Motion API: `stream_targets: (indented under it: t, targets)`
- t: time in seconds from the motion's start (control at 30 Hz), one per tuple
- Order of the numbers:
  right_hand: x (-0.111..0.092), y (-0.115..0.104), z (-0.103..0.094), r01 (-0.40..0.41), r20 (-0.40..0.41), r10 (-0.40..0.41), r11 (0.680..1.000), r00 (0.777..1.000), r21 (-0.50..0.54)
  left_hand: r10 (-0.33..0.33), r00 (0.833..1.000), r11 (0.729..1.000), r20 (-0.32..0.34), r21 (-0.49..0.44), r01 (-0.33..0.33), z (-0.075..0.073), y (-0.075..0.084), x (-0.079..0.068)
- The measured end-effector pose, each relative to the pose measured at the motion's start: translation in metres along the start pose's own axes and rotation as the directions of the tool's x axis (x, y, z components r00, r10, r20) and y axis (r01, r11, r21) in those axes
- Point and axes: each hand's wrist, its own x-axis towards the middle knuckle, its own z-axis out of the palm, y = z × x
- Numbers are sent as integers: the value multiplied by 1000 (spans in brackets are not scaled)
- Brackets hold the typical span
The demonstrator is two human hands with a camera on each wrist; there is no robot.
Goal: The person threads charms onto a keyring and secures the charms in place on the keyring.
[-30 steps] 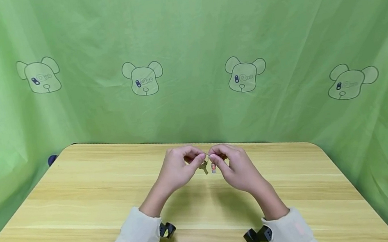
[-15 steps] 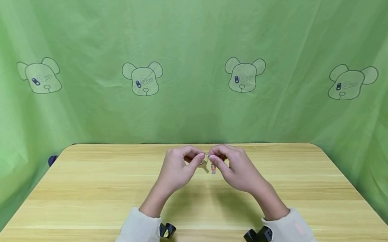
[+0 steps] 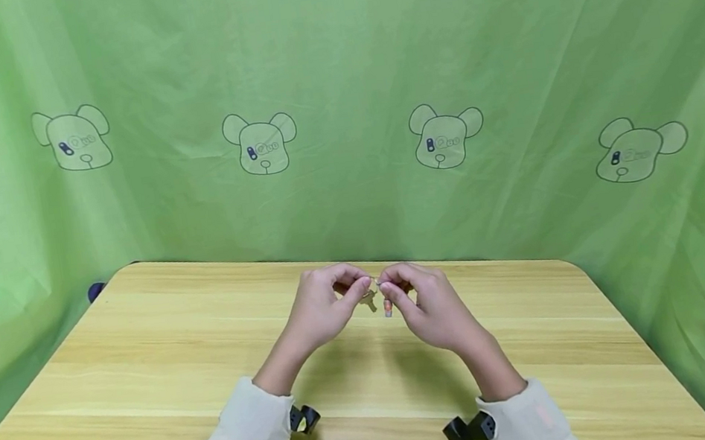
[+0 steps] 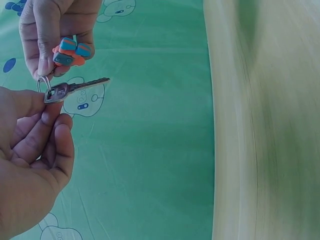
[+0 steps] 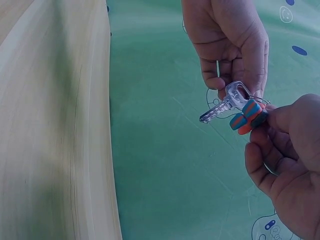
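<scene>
In the head view my left hand (image 3: 331, 306) and right hand (image 3: 429, 307) meet fingertip to fingertip above the wooden table. Both pinch a small metal key ring (image 4: 44, 82) between thumb and forefinger. A metal key (image 4: 62, 91) hangs at the left fingertips, its blade pointing outward. Beside the right fingertips dangles a small orange, blue and grey charm (image 5: 248, 116), which overlaps the key's bow in the right wrist view. Fingertips hide part of the ring.
The light wooden table (image 3: 163, 367) has rounded far corners. Behind it hangs a green curtain (image 3: 328, 43) printed with bear heads. Black wrist cameras (image 3: 468, 430) sit at both sleeve cuffs.
The key has swung and turned slightly below the left fingertips, and the charm has tilted a little. Both hands stay nearly in place.
</scene>
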Motion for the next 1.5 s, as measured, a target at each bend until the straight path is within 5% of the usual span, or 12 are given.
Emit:
stream_targets:
  t: [1.0,1.27,1.5]
  targets:
    - [0,2,1,-99,42,95,990,995,102,-27,1000,1000,-6,5,27,-2,-2,1]
    - [1,4,4,-82,68,76,992,995,93,-93,993,995,72,35,91,-10,-7,1]
    - [1,4,8,-169,186,151,982,971,82,-180,964,982,198,91,165,-18,-18,1]
